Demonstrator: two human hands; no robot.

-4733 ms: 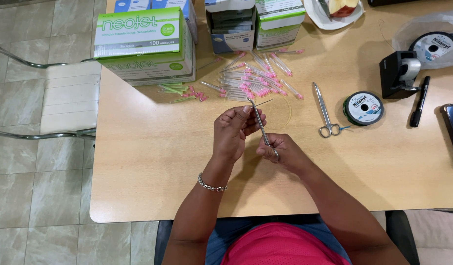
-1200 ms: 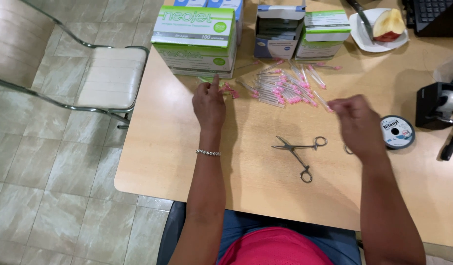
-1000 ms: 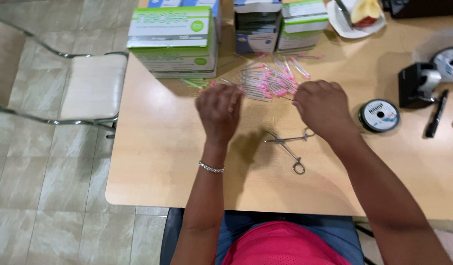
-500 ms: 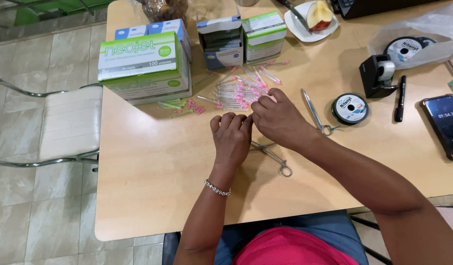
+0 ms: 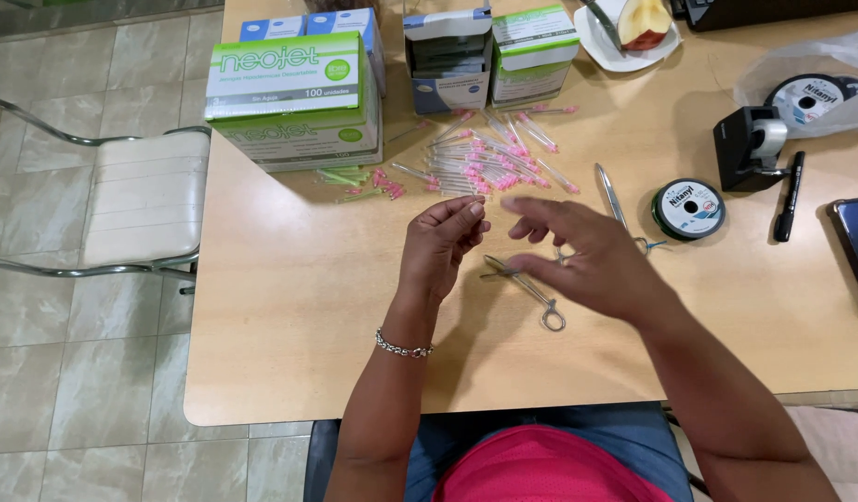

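The metal forceps (image 5: 527, 286) lie flat on the table (image 5: 290, 307) near its middle, just under the right hand (image 5: 578, 256), whose fingers are spread, holding nothing. The left hand (image 5: 443, 244), just beside them toward the left edge, has pinched fingertips; whether it holds anything cannot be told.

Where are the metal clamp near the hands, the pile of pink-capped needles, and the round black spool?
metal clamp (image 5: 527, 286), head view, on its shaft.
pink-capped needles (image 5: 485, 163), head view, middle of the pile.
black spool (image 5: 688, 208), head view, on its top face.
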